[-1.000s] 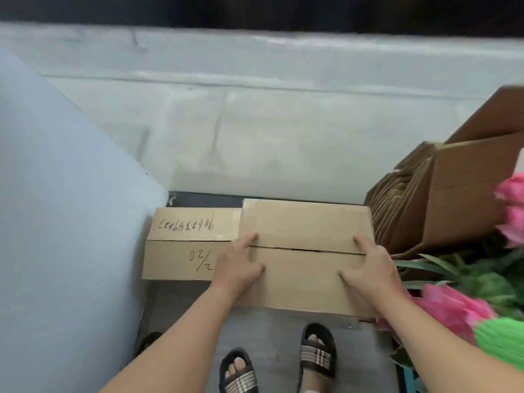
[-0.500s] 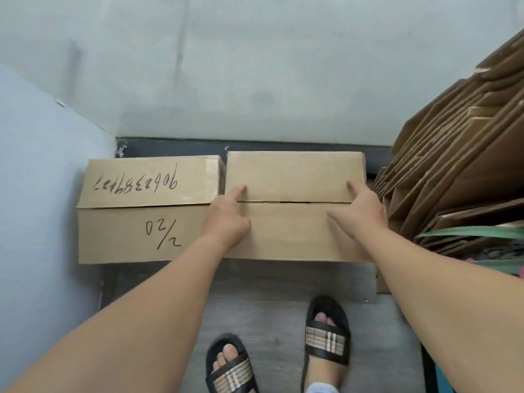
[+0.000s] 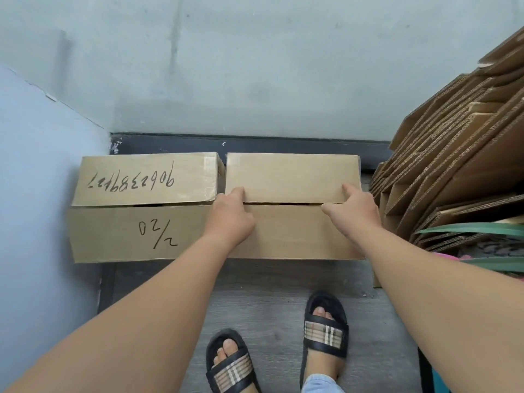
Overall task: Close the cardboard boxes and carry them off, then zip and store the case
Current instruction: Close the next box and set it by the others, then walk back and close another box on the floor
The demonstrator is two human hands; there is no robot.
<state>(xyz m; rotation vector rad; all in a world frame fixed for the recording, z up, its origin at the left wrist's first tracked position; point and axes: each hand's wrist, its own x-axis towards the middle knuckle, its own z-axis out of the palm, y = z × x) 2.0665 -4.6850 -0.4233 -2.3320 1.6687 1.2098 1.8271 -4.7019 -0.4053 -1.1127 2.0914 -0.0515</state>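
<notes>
the plain brown box [image 3: 292,177] sat closed. the left hand [image 3: 231,215] and right hand [image 3: 353,212] pressed its flaps, fingers loosely bent.

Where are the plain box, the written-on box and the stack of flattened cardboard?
plain box [image 3: 292,177], head view, far top flap
written-on box [image 3: 127,239], head view, near top flap
stack of flattened cardboard [image 3: 465,154], head view, corrugated edges

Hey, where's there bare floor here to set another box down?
Bare grey floor lies in front of both boxes, around the sandals. Crowded: lettered box against the left wall, plain box beside it, flattened cardboard stack to the right.
</notes>
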